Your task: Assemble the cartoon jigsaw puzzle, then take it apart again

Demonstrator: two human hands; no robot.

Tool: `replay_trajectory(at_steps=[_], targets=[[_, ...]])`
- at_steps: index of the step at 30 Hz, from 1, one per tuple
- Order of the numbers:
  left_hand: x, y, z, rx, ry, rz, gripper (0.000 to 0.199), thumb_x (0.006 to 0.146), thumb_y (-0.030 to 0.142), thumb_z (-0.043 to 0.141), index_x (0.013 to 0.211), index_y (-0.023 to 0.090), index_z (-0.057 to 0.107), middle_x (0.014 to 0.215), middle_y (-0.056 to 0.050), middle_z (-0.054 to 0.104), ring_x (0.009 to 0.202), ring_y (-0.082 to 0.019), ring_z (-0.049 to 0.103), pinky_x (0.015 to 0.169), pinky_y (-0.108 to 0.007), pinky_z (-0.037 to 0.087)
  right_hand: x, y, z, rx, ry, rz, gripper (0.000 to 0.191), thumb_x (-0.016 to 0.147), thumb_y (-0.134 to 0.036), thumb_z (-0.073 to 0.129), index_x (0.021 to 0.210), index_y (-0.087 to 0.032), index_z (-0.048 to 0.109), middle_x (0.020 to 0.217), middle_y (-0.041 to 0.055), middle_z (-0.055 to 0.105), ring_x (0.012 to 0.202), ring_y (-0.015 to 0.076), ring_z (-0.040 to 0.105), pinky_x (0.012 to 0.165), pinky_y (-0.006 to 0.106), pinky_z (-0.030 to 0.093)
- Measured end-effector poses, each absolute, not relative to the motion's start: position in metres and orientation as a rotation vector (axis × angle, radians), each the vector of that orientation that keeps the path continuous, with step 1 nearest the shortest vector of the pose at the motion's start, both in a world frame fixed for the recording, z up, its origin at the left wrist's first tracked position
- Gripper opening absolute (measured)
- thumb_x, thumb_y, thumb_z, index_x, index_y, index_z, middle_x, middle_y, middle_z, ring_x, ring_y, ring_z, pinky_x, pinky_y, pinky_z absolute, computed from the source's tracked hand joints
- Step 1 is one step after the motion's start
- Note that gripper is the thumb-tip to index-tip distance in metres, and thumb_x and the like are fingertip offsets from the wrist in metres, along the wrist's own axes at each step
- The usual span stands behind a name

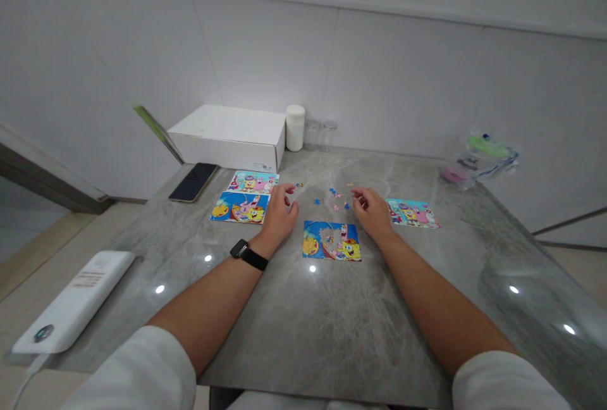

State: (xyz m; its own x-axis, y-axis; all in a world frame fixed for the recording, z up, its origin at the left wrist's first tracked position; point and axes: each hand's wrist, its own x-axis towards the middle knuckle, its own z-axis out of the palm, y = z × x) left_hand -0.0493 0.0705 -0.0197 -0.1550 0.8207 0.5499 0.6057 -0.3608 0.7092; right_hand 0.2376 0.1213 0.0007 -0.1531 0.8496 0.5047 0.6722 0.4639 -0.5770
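A jigsaw puzzle (310, 231) with a blue cartoon picture lies between my forearms, with a grey gap in its upper middle and some loose pieces within. My left hand (279, 215) rests at the right edge of a blue cartoon picture card (232, 207), thumb and bent index finger apart, nothing visible between them. Beyond the puzzle, several loose puzzle pieces (317, 202) are scattered on the table. Beside them on the right is my right hand (373, 211), its fingers loosely bent and apart; I see nothing held. A second cartoon puzzle picture (413, 214) lies just right of that hand.
Another cartoon card (251, 181) lies behind the left one. Farther back stand a white box (227, 138), a white bottle (294, 128) and two clear glasses (327, 136). A phone (194, 182), a white power bank (76, 302) and a plastic bag (481, 160) lie near the table's sides.
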Motion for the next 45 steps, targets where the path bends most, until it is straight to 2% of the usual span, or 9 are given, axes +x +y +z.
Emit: replay_trajectory(at_steps=[6,12,14,19,29,35,39,42,45], targets=[[-0.049,0.070,-0.013,1.778,1.666,1.538,0.044,0.082,0.008,0.064,0.122,0.023,0.054,0.116,-0.004,0.059,0.070,-0.012,0.048,0.078,-0.033,0.049,0.208,0.127,0.016,-1.286,-1.998,0.480,0.035,0.096,-0.030,0.057,0.127,-0.019,0.066,0.105,0.0077,0.075,0.082,0.0184,0.066,0.080,0.032,0.054],[-0.047,0.069,-0.009,1.741,1.646,1.555,0.041,0.084,0.009,0.062,0.122,0.023,0.053,0.116,-0.004,0.059,0.068,-0.011,0.047,0.077,-0.032,0.049,0.141,0.166,0.034,-1.297,-2.431,0.339,0.043,0.095,-0.022,0.064,0.138,-0.018,0.061,0.117,0.0100,0.075,0.102,0.0199,0.067,0.099,0.034,0.048],[-0.047,0.070,-0.010,1.738,1.639,1.560,0.040,0.084,0.009,0.062,0.122,0.022,0.053,0.116,-0.005,0.060,0.070,-0.012,0.048,0.077,-0.031,0.049,0.116,0.180,0.035,-1.318,-2.556,0.295,0.039,0.097,-0.022,0.064,0.135,-0.018,0.064,0.120,0.0114,0.074,0.111,0.0211,0.066,0.102,0.034,0.047],[-0.050,0.075,-0.013,1.688,1.637,1.579,0.040,0.084,0.008,0.061,0.121,0.022,0.053,0.115,-0.004,0.060,0.068,-0.011,0.048,0.074,-0.031,0.049,0.072,0.202,0.032,-1.461,-2.765,0.258,0.034,0.098,-0.024,0.063,0.131,-0.017,0.070,0.129,0.0162,0.072,0.114,0.0240,0.067,0.096,0.031,0.049],[-0.051,0.071,-0.005,1.653,1.613,1.600,0.038,0.084,0.008,0.060,0.119,0.023,0.053,0.114,-0.004,0.061,0.069,-0.012,0.051,0.074,-0.031,0.051,0.061,0.213,0.039,-1.537,-2.905,0.385,0.022,0.080,-0.013,0.077,0.099,-0.021,0.084,0.109,0.0117,0.081,0.099,0.0262,0.074,0.084,0.029,0.052],[-0.050,0.071,-0.005,1.706,1.611,1.596,0.035,0.084,0.008,0.059,0.116,0.022,0.056,0.114,-0.004,0.061,0.069,-0.012,0.052,0.076,-0.032,0.051,0.103,0.187,0.051,-1.486,-2.801,0.453,0.021,0.083,-0.016,0.073,0.102,-0.021,0.081,0.106,0.0089,0.081,0.096,0.0219,0.072,0.081,0.027,0.051],[-0.047,0.068,-0.003,1.771,1.611,1.587,0.033,0.084,0.009,0.058,0.114,0.023,0.058,0.111,-0.003,0.062,0.072,-0.012,0.054,0.079,-0.032,0.051,0.148,0.162,0.061,-1.476,-2.576,0.735,0.015,0.088,-0.023,0.071,0.101,-0.019,0.076,0.093,0.0039,0.079,0.079,0.0162,0.068,0.072,0.025,0.048],[-0.044,0.064,0.000,1.821,1.566,1.580,0.030,0.085,0.010,0.059,0.111,0.023,0.060,0.111,-0.003,0.061,0.073,-0.013,0.054,0.076,-0.032,0.051,0.177,0.140,0.065,-1.331,-2.481,0.921,0.013,0.088,-0.026,0.070,0.095,-0.017,0.074,0.086,0.0023,0.076,0.077,0.0151,0.066,0.070,0.024,0.048],[-0.040,0.057,0.004,1.911,1.514,1.575,0.027,0.085,0.008,0.056,0.106,0.022,0.063,0.107,-0.003,0.060,0.075,-0.014,0.054,0.075,-0.032,0.050,0.195,0.122,0.064,-1.213,-2.405,0.885,0.014,0.087,-0.029,0.068,0.093,-0.017,0.074,0.084,0.0018,0.074,0.077,0.0150,0.064,0.072,0.026,0.047]])
